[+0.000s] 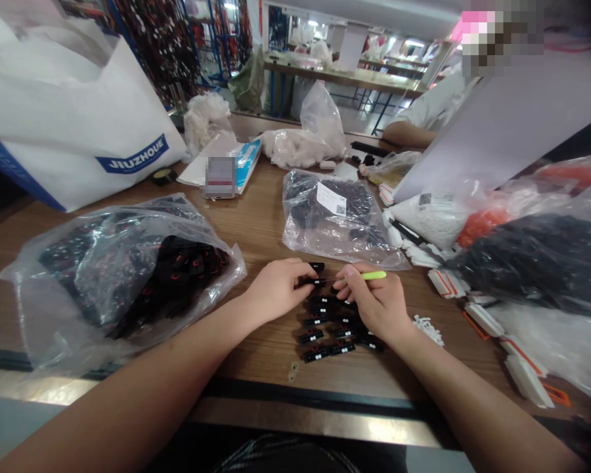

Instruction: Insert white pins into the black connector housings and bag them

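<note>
A brown wooden worktable (256, 223) carries everything. At its far left corner slumps a big white carrier bag with a blue printed band (79, 112). Along the left side, near the front edge, lies a wide clear plastic bag of black and red parts (123, 282). A smaller clear plastic bag of black parts with a white label (335, 217) sits at mid-table. Just in front of it the left hand (276, 289) is closed, pinching a small black plastic connector (314, 281) in its fingertips. The right hand (379, 305), just beside it, grips a thin green-handled tool (373, 276), whose tip meets that connector. Below both hands, near the front edge, rows of matching black connectors (325, 335) lie flat.
</note>
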Available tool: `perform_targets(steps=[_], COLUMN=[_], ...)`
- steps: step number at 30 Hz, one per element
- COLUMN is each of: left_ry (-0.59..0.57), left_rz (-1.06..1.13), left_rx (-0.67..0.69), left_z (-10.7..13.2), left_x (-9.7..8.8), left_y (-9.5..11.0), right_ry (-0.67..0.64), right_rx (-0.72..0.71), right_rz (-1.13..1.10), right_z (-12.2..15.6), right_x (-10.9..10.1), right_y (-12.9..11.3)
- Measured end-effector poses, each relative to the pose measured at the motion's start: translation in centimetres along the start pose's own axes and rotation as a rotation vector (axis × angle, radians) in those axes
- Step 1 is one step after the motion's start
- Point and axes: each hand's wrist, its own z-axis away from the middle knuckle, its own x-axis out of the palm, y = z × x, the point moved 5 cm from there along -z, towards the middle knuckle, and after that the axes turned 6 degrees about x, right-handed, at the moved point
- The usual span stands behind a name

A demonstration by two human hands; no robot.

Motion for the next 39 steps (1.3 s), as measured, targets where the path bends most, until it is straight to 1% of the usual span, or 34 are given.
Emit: perform_targets(steps=[3, 7, 14, 16, 20, 25, 39], left_ry=[0.005, 0.005, -0.014, -0.014, -0.007, -0.002, -0.015], left_rz=[-0.002, 0.005, -0.01, -0.016, -0.008, 0.003, -0.002], left_rx=[0.011, 0.014, 0.01, 0.006, -0.003, 0.01, -0.007], left_z=[-0.01, -0.01, -0.09, -0.1, -0.07, -0.04, -0.05], left_x=[0.06, 0.06, 0.01, 0.0, 0.02, 0.07, -0.04], left_y=[-0.08, -0.07, 0.03, 0.03, -0.06, -0.12, 0.03], right_ry=[-0.007, -0.049, -0.115, -0.098, -0.026, -0.062, -0.045], right_rx=[0.01, 0.037, -0.007, -0.005, 0.034, 0.043, 0.037], right_rz=[-0.01, -0.009, 0.116, 0.106, 0.002, -0.013, -0.013], right_z=[-0.06, -0.33, -0.35, -0.27, -0.22, -0.26, -0.23], right_x=[-0.03, 0.22, 0.73, 0.5, -0.16, 0.28, 0.47], right_y=[-0.01, -0.38, -0.86, -0.8, -0.67, -0.7, -0.56])
